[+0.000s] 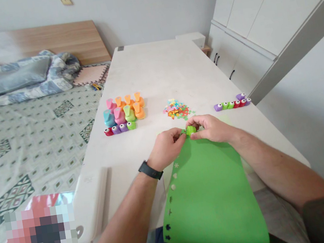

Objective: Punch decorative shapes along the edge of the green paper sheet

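A green sheet of paper [211, 187] hangs over the table's near edge towards my lap, with a row of small punched shapes down its left side. My left hand [171, 144] pinches the sheet's far left corner. A small lime-green craft punch [191, 130] sits at the far edge of the sheet, gripped between the thumb and fingers of my right hand [208, 128]. Just beyond both hands lies a pile of colourful paper cut-outs [177, 109].
Larger craft punches [124, 111] stand in rows at the left, with small punches [119, 128] before them. Another row of small punches [232, 104] is at the right. A white device [91, 201] lies at the table's left edge, beside a bed [47, 147].
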Action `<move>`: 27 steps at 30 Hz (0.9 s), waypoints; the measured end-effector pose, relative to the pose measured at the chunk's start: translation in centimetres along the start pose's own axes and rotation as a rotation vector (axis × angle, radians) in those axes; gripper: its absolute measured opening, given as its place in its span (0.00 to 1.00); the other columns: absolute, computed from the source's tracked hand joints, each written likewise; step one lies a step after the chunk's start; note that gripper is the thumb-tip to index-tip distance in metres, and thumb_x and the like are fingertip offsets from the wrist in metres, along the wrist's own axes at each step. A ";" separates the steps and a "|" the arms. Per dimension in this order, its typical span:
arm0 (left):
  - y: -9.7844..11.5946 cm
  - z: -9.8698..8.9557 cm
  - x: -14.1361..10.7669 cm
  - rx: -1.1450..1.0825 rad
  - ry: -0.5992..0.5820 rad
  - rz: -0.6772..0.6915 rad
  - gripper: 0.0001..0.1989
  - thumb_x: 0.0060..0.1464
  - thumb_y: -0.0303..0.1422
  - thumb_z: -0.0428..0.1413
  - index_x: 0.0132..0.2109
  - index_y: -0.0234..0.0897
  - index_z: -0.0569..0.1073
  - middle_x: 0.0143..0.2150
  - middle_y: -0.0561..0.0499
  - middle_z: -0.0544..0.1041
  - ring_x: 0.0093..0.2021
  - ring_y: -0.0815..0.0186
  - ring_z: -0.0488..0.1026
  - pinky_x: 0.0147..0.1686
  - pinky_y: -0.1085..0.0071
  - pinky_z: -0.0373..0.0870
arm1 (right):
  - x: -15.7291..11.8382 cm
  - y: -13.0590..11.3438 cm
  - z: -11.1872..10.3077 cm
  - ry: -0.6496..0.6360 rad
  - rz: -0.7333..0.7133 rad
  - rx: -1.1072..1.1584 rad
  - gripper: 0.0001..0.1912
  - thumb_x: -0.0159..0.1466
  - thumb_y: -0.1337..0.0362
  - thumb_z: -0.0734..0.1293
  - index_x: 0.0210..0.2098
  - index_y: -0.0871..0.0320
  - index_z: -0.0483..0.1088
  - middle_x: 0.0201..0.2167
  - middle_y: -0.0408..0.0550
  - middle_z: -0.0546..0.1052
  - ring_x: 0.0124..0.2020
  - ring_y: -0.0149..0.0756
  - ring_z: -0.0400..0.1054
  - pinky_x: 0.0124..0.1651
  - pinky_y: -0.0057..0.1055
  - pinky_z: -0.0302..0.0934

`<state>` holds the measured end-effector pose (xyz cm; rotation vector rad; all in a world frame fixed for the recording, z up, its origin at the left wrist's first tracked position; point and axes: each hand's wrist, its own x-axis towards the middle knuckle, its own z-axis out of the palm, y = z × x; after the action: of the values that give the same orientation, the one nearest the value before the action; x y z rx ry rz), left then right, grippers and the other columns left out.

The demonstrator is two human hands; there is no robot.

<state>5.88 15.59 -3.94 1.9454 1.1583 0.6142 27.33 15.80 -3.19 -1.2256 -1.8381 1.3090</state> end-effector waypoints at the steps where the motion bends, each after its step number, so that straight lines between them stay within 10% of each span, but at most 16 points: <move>1: 0.0 0.0 0.0 -0.012 0.003 0.002 0.13 0.62 0.38 0.52 0.30 0.36 0.72 0.23 0.56 0.64 0.24 0.71 0.59 0.24 0.72 0.51 | 0.0 0.0 -0.1 0.000 -0.003 -0.003 0.15 0.57 0.63 0.73 0.42 0.59 0.73 0.32 0.44 0.75 0.34 0.35 0.68 0.41 0.33 0.62; 27: -0.2 0.4 -0.1 0.041 0.049 -0.017 0.28 0.53 0.59 0.59 0.37 0.36 0.76 0.25 0.56 0.66 0.26 0.71 0.59 0.25 0.71 0.51 | 0.0 0.3 0.1 0.013 -0.073 -0.045 0.14 0.57 0.66 0.72 0.43 0.59 0.72 0.34 0.45 0.77 0.37 0.35 0.69 0.44 0.33 0.62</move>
<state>6.06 15.39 -4.35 1.9631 1.2255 0.6369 27.38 15.81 -3.45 -1.1757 -1.8950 1.2236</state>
